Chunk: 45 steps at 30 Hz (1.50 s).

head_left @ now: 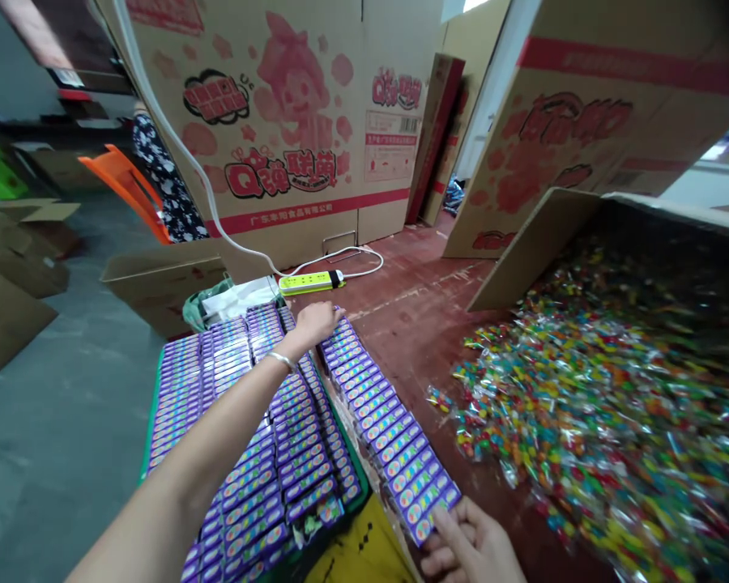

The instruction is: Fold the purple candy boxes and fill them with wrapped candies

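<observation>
A long row of small purple boxes [382,417] with colourful round prints lies slantwise on the red-brown table, just right of a green-rimmed tray [153,421]. My left hand [317,322], a bracelet on its wrist, reaches across the tray and is closed at the row's far end. At the near end, my right hand [475,544] presses its thumb on the last box, fingers curled at the side. Several more packed rows of the same purple boxes [231,389] fill the tray. My left forearm hides part of them.
A heap of clear-wrapped colourful candies [589,405] spills from a tipped carton [522,251] on the right. A yellow-green power strip [309,282] with a white cable lies behind the tray. Large printed cartons [292,219] stand at the back. An orange chair [127,190] and a patterned garment are at left.
</observation>
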### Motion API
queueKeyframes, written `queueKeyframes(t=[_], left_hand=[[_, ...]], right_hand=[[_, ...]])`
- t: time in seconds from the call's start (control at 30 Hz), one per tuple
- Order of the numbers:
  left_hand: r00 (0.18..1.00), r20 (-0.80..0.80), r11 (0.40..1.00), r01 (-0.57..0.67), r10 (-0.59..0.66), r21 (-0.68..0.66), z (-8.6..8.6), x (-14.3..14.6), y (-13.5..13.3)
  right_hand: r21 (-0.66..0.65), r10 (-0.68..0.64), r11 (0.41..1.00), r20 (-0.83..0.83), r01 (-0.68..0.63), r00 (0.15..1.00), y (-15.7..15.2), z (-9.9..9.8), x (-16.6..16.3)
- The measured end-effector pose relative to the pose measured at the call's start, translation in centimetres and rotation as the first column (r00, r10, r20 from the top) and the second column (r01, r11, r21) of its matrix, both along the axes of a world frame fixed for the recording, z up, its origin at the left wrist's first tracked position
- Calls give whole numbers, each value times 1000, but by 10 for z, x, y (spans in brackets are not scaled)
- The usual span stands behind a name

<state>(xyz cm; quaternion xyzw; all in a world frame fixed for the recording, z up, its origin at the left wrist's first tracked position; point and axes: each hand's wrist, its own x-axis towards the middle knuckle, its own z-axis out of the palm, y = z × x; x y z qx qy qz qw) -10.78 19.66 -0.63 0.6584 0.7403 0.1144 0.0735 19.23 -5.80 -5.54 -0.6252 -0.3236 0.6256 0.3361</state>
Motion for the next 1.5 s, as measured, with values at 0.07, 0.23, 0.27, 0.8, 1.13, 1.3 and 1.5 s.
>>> queueKeyframes(t=[0.07,0.23,0.27,0.8,1.13,1.3,1.5], left_hand=[[1000,-22,1000,-7,7,-6,-7,5,-4],[999,-29,1000,-18,19,24,-15,11,-13],[1000,-19,999,-22,23,30,-16,11,-13],[753,658,812,-389,10,434,-16,23,-93],[562,815,806,-413,-142,425,-42,121,-164],[537,830,817,-405,-151,411,-43,124,-161],[460,883,817,-471,-95,333,-54,129,-156]], right_hand=[[-12,6,1000,-24,-6,1000,5,7,-3],[-12,3,1000,-46,-4,999,12,14,-4],[-9,-2,1000,-49,2,999,12,13,-4],[386,17,919,169,-82,985,40,32,64],[498,564,779,-293,-381,772,141,17,-25],[476,608,773,-366,-419,705,140,13,-40],[447,626,775,-443,-447,642,140,13,-43]])
